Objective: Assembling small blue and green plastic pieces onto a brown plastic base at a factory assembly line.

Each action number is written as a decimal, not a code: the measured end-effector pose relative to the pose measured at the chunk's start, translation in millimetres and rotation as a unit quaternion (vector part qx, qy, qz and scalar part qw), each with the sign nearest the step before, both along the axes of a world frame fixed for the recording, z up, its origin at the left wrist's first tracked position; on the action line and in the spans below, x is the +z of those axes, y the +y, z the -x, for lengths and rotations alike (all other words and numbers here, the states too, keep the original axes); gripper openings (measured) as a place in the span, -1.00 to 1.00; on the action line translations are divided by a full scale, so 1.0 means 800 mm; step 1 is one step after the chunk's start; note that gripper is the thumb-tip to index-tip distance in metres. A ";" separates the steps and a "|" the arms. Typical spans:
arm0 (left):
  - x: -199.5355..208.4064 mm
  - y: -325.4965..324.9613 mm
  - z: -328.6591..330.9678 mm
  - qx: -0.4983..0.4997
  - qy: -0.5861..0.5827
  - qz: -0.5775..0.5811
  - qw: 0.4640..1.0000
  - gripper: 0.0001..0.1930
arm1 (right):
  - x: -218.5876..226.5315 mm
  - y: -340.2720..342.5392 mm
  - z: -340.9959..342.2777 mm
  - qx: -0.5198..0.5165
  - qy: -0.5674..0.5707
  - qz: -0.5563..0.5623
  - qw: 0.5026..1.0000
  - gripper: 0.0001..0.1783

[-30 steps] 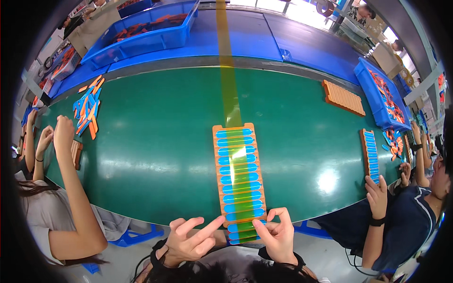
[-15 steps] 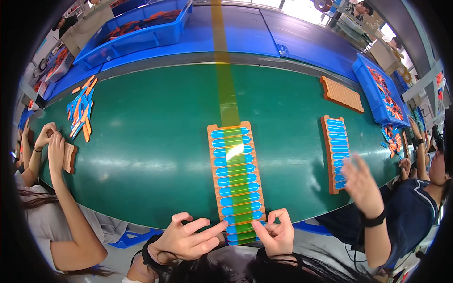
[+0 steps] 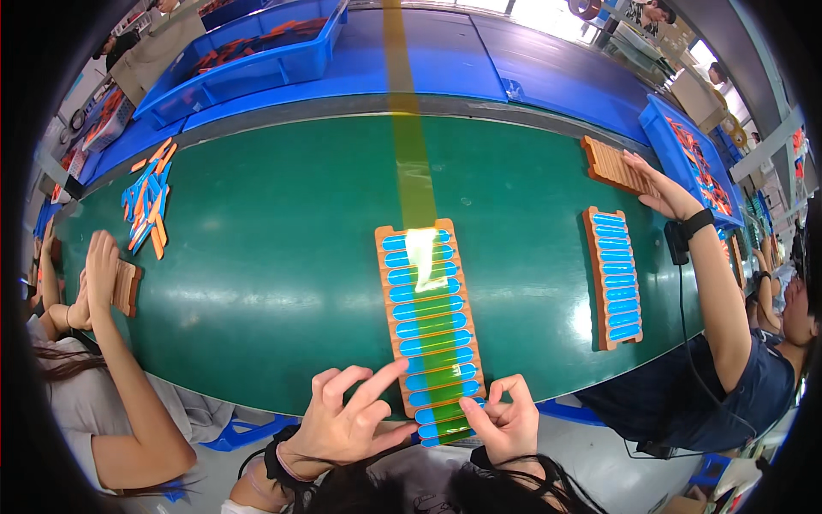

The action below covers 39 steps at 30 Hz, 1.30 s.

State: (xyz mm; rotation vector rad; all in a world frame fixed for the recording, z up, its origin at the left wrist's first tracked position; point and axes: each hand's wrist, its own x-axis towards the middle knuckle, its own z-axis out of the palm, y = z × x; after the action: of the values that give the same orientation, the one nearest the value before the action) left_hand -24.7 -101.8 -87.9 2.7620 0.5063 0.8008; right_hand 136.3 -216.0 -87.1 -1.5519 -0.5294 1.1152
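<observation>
A brown grooved rack (image 3: 393,325) lies in front of me, with a row of flat blue rounded sticks (image 3: 413,347) with orange edges in its grooves. A yellow see-through tape (image 3: 415,184) runs down from the far side and over the middle of the sticks. At the near end, several taped sticks reach past the rack over the table edge. My left hand (image 3: 347,420) has its fingers apart, index finger at the rack's left edge and thumb by the near sticks. My right hand (image 3: 507,424) pinches the right ends of the near taped sticks, thumb on top.
To the right stand a filled rack (image 3: 601,283) and a bare rack (image 3: 612,167), which a co-worker's hand (image 3: 659,188) touches. A blue bin (image 3: 685,171) is beyond. Loose sticks (image 3: 150,197) and another person's hands (image 3: 98,278) are at left; a big blue bin (image 3: 248,77) stands behind.
My left index finger has moved up along the rack's edge, and the hand has spread. My right hand barely moved. The right co-worker's hand went from the filled rack to the bare one.
</observation>
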 end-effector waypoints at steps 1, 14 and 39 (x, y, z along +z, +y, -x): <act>0.000 -0.001 0.000 0.015 0.006 0.009 1.000 -0.63 | 0.000 0.000 0.000 -0.002 0.008 -0.008 1.000 -0.70; 0.002 0.005 0.000 -0.114 0.035 -0.086 0.989 -0.79 | 0.000 0.002 0.000 -0.026 0.024 -0.035 0.999 -0.72; 0.053 0.019 -0.003 -0.155 0.108 -0.006 0.982 -0.81 | 0.079 0.058 -0.031 0.294 -0.334 -0.039 0.895 -0.70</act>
State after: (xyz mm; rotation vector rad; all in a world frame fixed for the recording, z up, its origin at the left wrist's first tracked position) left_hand -22.6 -86.6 -45.7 2.8531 0.0977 0.4367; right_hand 161.1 -169.3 -24.1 -1.7388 -1.5741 0.9407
